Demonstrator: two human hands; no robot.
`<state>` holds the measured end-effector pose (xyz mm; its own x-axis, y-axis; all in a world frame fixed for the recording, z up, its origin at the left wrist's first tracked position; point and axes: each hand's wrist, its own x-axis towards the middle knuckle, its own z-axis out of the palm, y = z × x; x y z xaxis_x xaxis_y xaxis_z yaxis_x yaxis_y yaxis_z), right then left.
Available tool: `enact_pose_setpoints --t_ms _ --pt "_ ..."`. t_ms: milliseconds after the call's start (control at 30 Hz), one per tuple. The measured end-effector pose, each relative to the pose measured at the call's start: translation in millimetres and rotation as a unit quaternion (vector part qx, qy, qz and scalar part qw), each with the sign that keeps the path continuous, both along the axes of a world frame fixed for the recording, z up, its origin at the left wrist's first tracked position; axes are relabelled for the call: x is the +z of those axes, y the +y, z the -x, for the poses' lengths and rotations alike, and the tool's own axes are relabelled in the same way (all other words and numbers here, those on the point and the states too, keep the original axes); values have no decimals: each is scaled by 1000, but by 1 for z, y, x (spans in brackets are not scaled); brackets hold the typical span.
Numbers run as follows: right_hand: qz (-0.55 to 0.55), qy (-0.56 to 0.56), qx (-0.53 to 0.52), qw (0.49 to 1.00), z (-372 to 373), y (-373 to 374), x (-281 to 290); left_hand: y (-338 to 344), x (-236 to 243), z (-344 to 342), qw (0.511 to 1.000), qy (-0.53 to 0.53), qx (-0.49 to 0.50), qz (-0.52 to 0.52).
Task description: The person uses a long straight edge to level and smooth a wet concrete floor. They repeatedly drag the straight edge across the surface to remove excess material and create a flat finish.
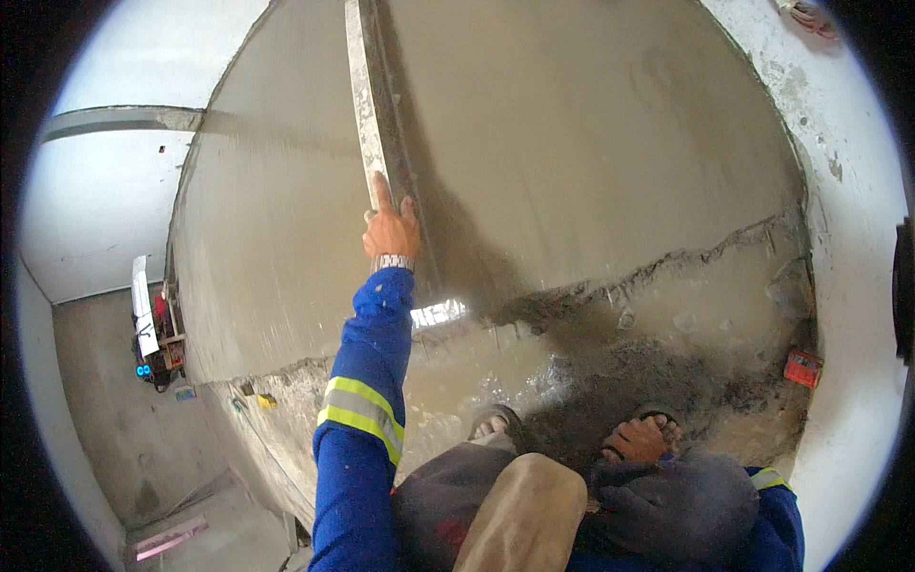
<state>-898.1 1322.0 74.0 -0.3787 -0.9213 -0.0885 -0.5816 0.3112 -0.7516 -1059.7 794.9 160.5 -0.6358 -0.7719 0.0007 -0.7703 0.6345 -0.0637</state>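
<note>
My left hand (pixel 391 232), with a metal-banded watch at the wrist, is closed around the near end of a long straightedge (pixel 364 105). Its index finger lies stretched along the bar. The straightedge, pale and spotted with mortar, runs away from me over smooth wet grey mortar (pixel 572 124). A dark shadow lies along its right side. Only the blue sleeve (pixel 777 515) of my right arm shows at the lower right; that hand is out of sight.
My sandalled feet (pixel 643 439) stand on a rough, wet strip below the mortar's ragged edge (pixel 658 267). A red box (pixel 803 369) lies by the right white wall (pixel 848 315). Tools and a white board (pixel 144 307) sit at left, beyond the slab edge. A tan rounded thing (pixel 524 515) covers my lap.
</note>
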Motion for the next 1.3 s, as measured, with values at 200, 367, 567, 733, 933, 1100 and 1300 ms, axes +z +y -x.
enact_pose_setpoints --t_ms 200,367,567,733,933,1100,1300 --pt "-85 38 93 991 -3 -4 -14 0 -1 7 1000 -8 26 -16" --pt "-155 217 193 944 -1 -11 -3 0 7 1 1000 -14 24 10" --pt "-290 435 354 775 -30 2 -26 52 13 0 1000 -5 17 12" --pt "-213 6 204 956 13 2 10 67 3 -6 1000 11 -1 15" --pt "-241 -85 205 945 32 -15 30 45 7 26 1000 -2 -14 22" --pt "-208 -23 145 967 17 -7 22 77 3 16 1000 11 -20 8" --pt "-238 -40 150 959 23 -10 32 69 8 28 999 40 -34 9"
